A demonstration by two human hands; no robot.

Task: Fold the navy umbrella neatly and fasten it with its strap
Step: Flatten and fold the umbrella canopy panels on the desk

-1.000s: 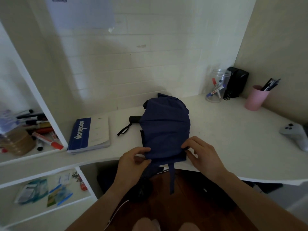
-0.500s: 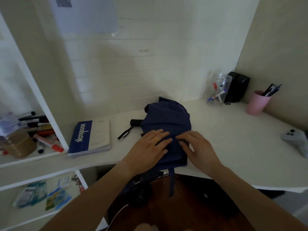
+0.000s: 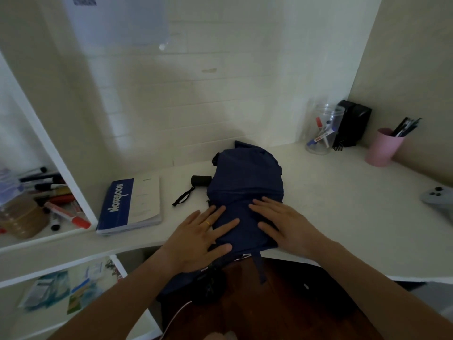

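- Two hands lie flat on the navy umbrella (image 3: pixel 245 182), which sits folded into a soft bundle at the near edge of the white counter (image 3: pixel 343 204).
- On the left hand (image 3: pixel 198 236) the fingers (image 3: pixel 226 225) are straight and spread, pressing the cloth's near left part; the palm rests partly on the counter edge, and a gold ring shows on one finger.
- On the right hand (image 3: pixel 286 225) the fingers are likewise straight and gripping nothing, pressing the cloth's near right part with their tips pointing left toward the middle of the bundle.
- From the bundle's near edge the strap (image 3: pixel 261 268) hangs loose below the counter, unfastened.
- At the bundle's left side the black handle (image 3: pixel 201 180) pokes out, with its thin wrist loop (image 3: pixel 182 198) lying on the counter beside it.
- Left of the handle lies a blue and white notebook (image 3: pixel 132 204), close to the counter's front edge.
- Far right, near the wall corner, stand a clear jar (image 3: pixel 323 130) holding markers, a black box (image 3: pixel 353 123) just beside it, and a pink cup (image 3: pixel 383 147) with dark pens.
- At the right border a grey object (image 3: pixel 438 200), possibly a game controller, is cut off by the frame.
- Shelves on the left hold markers (image 3: pixel 66 213) and a brownish container (image 3: pixel 23 219), too dim to identify.
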